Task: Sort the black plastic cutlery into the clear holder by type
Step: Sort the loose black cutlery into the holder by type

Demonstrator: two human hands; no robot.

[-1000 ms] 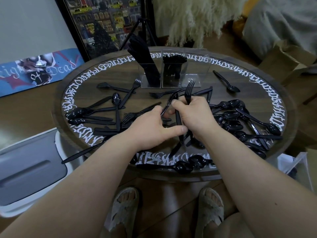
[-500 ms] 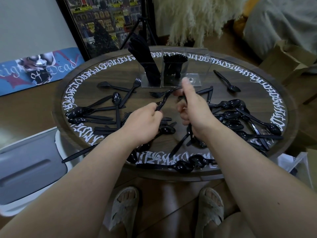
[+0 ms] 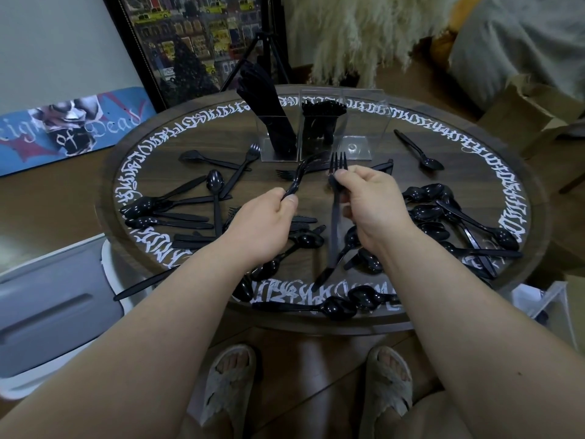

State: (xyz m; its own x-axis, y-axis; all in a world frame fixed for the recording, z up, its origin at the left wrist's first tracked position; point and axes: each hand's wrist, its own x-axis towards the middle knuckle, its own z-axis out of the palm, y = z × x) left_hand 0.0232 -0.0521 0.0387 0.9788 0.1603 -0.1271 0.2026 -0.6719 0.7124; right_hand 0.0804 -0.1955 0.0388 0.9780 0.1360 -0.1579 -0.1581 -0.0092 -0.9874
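Loose spoons (image 3: 425,213) crowd the table (image 3: 364,324) beside both fork-holding hands

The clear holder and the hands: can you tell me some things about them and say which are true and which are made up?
1. The right hand holds a black plastic fork with its prongs pointing up. True.
2. The left hand holds nothing. False: it grips another black plastic utensil by its handle.
3. The right compartment of the clear plastic holder is packed with spoons. False: no cutlery shows in it; the left and middle compartments hold the black pieces.
4. Many black plastic spoons lie on the round wooden table to the right of the hands. True.
5. The holder lies tipped on its side. False: it stands upright at the far side of the table.
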